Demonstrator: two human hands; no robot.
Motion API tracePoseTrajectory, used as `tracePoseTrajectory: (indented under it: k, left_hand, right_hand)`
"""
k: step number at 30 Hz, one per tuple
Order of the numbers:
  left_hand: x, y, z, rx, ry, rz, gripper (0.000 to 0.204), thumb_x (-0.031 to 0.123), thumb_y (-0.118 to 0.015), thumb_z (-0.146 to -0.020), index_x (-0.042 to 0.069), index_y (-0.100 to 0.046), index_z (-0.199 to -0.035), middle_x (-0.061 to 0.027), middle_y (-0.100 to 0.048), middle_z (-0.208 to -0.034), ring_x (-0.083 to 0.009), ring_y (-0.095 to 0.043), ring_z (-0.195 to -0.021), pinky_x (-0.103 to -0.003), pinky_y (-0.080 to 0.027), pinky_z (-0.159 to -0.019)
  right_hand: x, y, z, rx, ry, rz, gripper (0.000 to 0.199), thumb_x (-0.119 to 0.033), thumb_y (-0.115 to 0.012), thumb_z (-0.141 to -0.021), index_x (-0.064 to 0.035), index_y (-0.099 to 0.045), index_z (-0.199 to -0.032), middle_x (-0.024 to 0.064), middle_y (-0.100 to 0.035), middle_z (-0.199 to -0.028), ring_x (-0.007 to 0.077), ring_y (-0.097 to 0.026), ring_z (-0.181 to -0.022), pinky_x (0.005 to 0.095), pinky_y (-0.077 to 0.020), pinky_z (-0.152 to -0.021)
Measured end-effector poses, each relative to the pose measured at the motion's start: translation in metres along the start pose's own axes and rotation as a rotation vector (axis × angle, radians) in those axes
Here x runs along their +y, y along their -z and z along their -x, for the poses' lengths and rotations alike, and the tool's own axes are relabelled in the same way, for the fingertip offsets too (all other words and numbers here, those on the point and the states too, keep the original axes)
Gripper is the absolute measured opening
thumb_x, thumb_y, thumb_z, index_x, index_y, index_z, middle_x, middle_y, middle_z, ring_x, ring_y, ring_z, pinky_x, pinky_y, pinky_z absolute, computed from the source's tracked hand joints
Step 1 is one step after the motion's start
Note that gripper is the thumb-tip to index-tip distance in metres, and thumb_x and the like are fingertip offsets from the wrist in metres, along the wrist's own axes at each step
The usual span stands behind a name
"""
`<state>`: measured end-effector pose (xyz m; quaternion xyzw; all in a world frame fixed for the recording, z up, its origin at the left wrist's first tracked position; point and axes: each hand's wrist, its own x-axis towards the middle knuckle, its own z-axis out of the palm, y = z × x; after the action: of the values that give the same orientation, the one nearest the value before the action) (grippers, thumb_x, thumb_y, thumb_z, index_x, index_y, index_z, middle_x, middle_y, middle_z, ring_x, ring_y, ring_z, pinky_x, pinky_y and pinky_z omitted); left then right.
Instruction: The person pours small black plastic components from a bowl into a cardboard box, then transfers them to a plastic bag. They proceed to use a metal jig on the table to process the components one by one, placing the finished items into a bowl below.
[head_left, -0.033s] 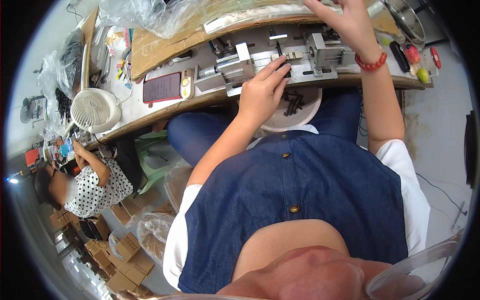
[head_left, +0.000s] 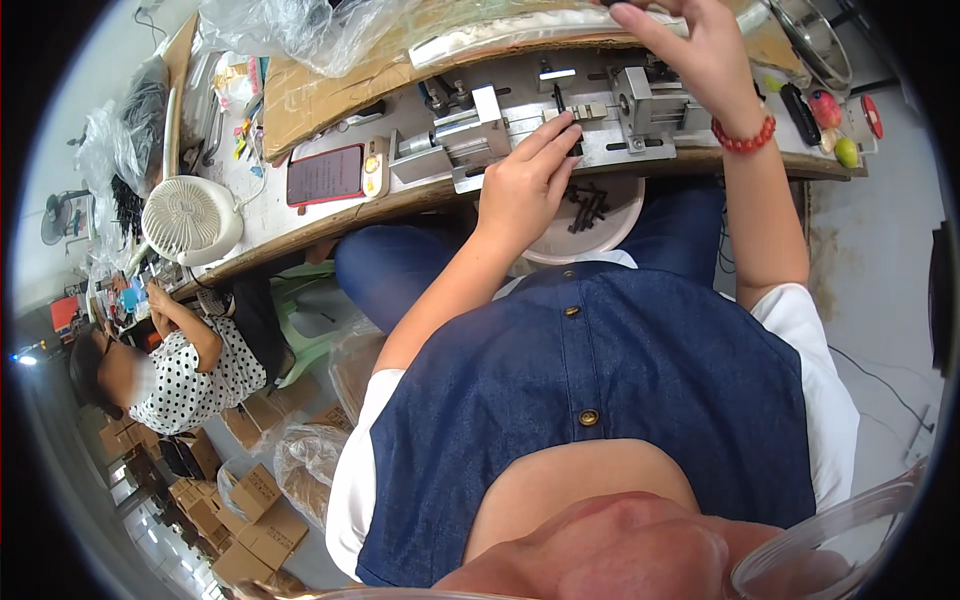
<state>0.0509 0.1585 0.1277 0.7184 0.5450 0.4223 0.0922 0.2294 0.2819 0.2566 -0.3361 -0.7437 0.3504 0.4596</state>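
Note:
My left hand lies on a metal jig at the front edge of the workbench, its fingers stretched out over the jig's middle slot. My right hand, with a red bead bracelet on the wrist, is raised over the far side of the jig. Its fingertips reach the top rim of the picture by a small dark piece, and the grip is cut off there. A white bowl with several small black parts sits on my lap under the bench edge.
On the bench to the left lie a phone in a red case, a small white fan and clear plastic bags. Small tools lie at the right end. Another person in a dotted shirt works at left, with cardboard boxes on the floor.

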Motion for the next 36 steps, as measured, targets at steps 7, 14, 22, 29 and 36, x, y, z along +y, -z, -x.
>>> tracePoseTrajectory:
  k: [7, 14, 22, 29, 36]
  left_hand:
    - [0.007, 0.020, -0.020, -0.027, -0.013, 0.031, 0.034, 0.012, -0.077, -0.089, 0.014, -0.074, -0.122, -0.0062, -0.072, -0.125, -0.0199, -0.071, -0.072, -0.030, -0.058, -0.065]
    - [-0.016, 0.046, -0.149, 0.175, -0.172, -0.404, 0.026, 0.018, -0.076, -0.089, 0.007, -0.073, -0.112, -0.0127, -0.071, -0.102, -0.0260, -0.069, -0.080, -0.038, -0.055, -0.073]
    - [-0.036, 0.045, -0.212, 0.006, 0.030, -0.557, 0.024, 0.023, -0.076, -0.087, 0.003, -0.070, -0.099, -0.0182, -0.065, -0.108, -0.0395, -0.065, -0.104, -0.050, -0.054, -0.089]
    - [-0.047, 0.066, -0.190, -0.014, -0.057, -0.498, 0.022, 0.021, -0.075, -0.086, 0.004, -0.071, -0.099, -0.0177, -0.065, -0.105, -0.0371, -0.066, -0.098, -0.048, -0.053, -0.087]
    - [-0.030, 0.087, -0.147, 0.108, 0.225, 0.164, 0.023, 0.015, -0.076, -0.094, 0.008, -0.075, -0.115, -0.0052, -0.074, -0.097, -0.0119, -0.072, -0.075, -0.026, -0.055, -0.064]
  right_hand:
    - [0.021, -0.013, 0.059, -0.041, 0.047, -0.080, 0.022, -0.017, -0.072, -0.092, -0.0059, -0.068, -0.111, 0.0088, -0.069, -0.105, 0.0280, -0.061, -0.105, 0.0385, -0.0481, -0.093]
    - [0.028, -0.033, 0.101, -0.251, 0.353, 0.476, 0.023, -0.003, -0.072, -0.088, -0.0030, -0.065, -0.110, 0.0104, -0.062, -0.124, 0.0313, -0.058, -0.110, 0.0418, -0.0491, -0.095]
    - [0.053, -0.049, 0.101, -0.335, 0.432, 0.728, 0.027, -0.005, -0.068, -0.082, -0.0040, -0.065, -0.109, 0.0081, -0.061, -0.133, 0.0321, -0.056, -0.113, 0.0420, -0.0492, -0.099]
    - [0.058, -0.047, 0.102, -0.291, 0.514, 0.761, 0.021, -0.014, -0.064, -0.087, -0.0072, -0.065, -0.107, 0.0071, -0.063, -0.129, 0.0273, -0.057, -0.110, 0.0396, -0.0504, -0.091]
    - [0.045, -0.018, 0.025, -0.166, 0.612, 0.589, 0.027, -0.010, -0.074, -0.089, -0.0048, -0.069, -0.115, 0.0096, -0.065, -0.130, 0.0308, -0.059, -0.114, 0.0393, -0.0475, -0.098]
